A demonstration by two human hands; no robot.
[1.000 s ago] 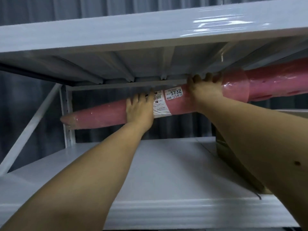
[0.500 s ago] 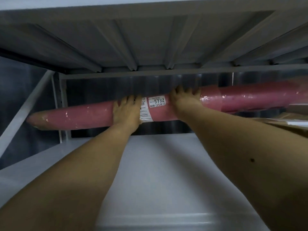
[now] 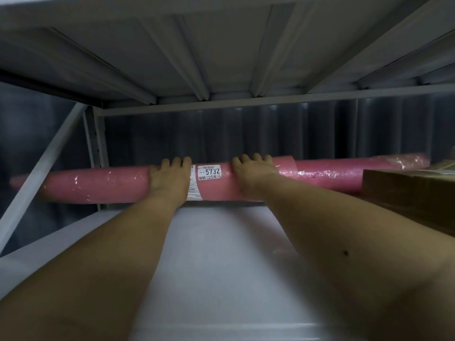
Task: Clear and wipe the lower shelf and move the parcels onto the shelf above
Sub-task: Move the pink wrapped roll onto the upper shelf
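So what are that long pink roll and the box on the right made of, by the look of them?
The long pink roll parcel looks like soft pink foam or plastic sheeting under clear glossy film: crinkled glints show on its surface, and a white paper label is stuck on it. The brown box looks like matte cardboard, with shiny clear tape apparently across its top. Both hands grip the roll.

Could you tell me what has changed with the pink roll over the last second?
The pink roll has come down from just under the upper shelf towards the back of the white shelf, and now lies nearly level. Whether it touches the shelf cannot be told. Both hands, left and right, still grip it either side of the label. The box stayed put.
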